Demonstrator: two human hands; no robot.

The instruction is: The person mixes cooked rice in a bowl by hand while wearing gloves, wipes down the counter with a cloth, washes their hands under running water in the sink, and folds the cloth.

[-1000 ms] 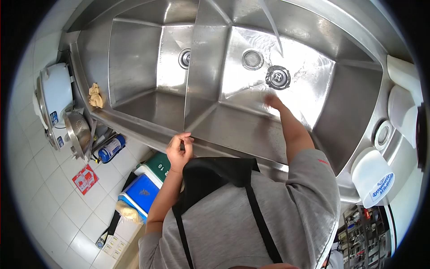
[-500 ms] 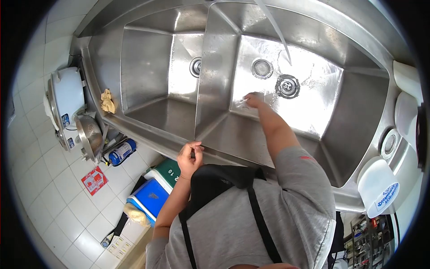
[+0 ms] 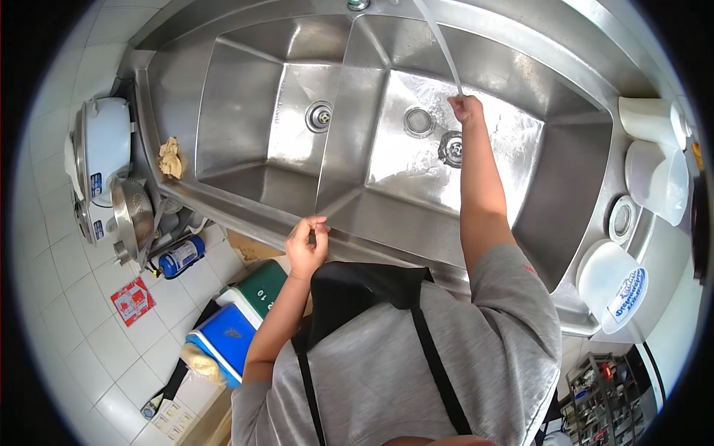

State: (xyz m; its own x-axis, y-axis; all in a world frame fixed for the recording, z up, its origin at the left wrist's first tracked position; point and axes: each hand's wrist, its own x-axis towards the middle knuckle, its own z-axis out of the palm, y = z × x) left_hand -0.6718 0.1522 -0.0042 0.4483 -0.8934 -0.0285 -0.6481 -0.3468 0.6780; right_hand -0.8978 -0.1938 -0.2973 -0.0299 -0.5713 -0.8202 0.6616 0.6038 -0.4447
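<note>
My right hand (image 3: 467, 109) is over the right basin of a stainless steel double sink (image 3: 416, 221), closed at the lower end of a pale, flexible hose (image 3: 442, 43). The hose hangs from the back of the sink. Just below the wrist lies a dark-ringed drain (image 3: 450, 149), partly hidden by my forearm, with a round metal strainer (image 3: 419, 122) to its left. At the sink's front rim, my left hand (image 3: 306, 244) is loosely curled, fingers slightly apart, with nothing visible in it. Wet patches shine on the basin floor.
A crumpled tan cloth (image 3: 170, 157) lies on the left ledge. White plastic containers (image 3: 606, 286) and a round strainer (image 3: 623, 220) line the right ledge. Down left are a metal colander (image 3: 132, 217), a blue cylinder (image 3: 182, 257) and a blue cooler (image 3: 224, 336).
My right hand has moved from the basin floor up and right to the hose end, and closed on it. My left hand stays by the rim. The view has shifted slightly.
</note>
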